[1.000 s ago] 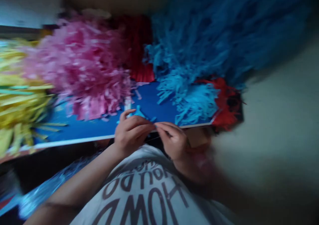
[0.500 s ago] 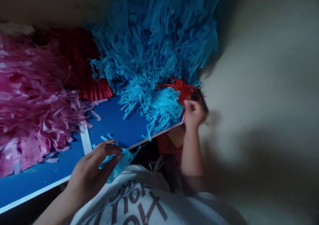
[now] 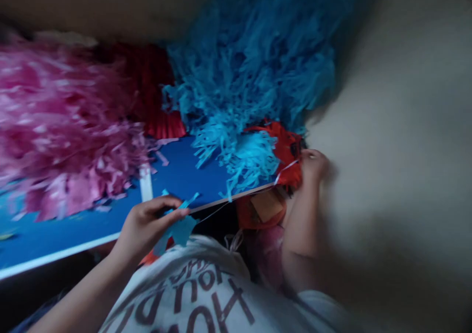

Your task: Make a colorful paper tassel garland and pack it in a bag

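While the left hand (image 3: 147,227) pinches a blue paper cutout (image 3: 179,230), the right hand (image 3: 313,168) grips a thin white string (image 3: 286,170).

A pale grey-white T-shirt (image 3: 206,289) fills the bottom of the frame, printed with large dark capital letters (image 3: 221,298) in curved rows that read upside down from this view and run off the lower edge. A short sleeve (image 3: 317,306) of the same pale cloth shows at lower right. The left hand (image 3: 151,225), left of centre, and the right hand (image 3: 313,168), right of centre, are bare, as are their forearms.
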The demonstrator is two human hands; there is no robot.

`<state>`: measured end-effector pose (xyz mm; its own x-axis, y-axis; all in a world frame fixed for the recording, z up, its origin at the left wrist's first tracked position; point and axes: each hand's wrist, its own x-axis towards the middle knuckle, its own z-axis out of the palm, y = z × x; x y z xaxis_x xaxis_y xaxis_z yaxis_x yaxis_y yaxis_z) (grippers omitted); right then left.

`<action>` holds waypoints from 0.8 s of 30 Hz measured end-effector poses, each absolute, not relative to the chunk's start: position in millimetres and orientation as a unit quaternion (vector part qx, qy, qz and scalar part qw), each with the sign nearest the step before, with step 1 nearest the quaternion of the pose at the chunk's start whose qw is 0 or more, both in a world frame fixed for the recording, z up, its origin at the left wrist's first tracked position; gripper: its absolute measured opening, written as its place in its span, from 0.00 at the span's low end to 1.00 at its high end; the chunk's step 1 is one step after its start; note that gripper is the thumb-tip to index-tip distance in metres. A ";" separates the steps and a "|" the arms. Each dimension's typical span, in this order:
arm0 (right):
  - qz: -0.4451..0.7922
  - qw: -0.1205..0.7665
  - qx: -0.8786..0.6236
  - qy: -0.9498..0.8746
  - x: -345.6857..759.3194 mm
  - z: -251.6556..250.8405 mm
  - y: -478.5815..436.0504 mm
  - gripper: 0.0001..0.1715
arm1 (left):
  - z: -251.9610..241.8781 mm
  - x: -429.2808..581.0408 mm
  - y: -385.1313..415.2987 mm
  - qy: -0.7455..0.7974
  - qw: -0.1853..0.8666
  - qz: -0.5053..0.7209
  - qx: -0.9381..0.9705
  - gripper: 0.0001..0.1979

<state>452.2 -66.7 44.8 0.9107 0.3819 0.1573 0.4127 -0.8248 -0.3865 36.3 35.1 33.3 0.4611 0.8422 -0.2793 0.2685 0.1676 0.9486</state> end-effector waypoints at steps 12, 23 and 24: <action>0.401 0.477 -0.651 -0.434 173.2 41.5 -57.4 0.12 | 32.5 24.0 30.3 0.397 0.841 0.275 0.244 0.20; 0.427 0.467 -0.639 -0.438 176.1 35.3 -55.3 0.11 | 27.1 13.3 29.9 0.378 0.849 0.277 0.246 0.19; 0.430 0.466 -0.639 -0.435 175.7 34.5 -55.4 0.11 | 26.4 13.3 29.7 0.376 0.846 0.276 0.257 0.19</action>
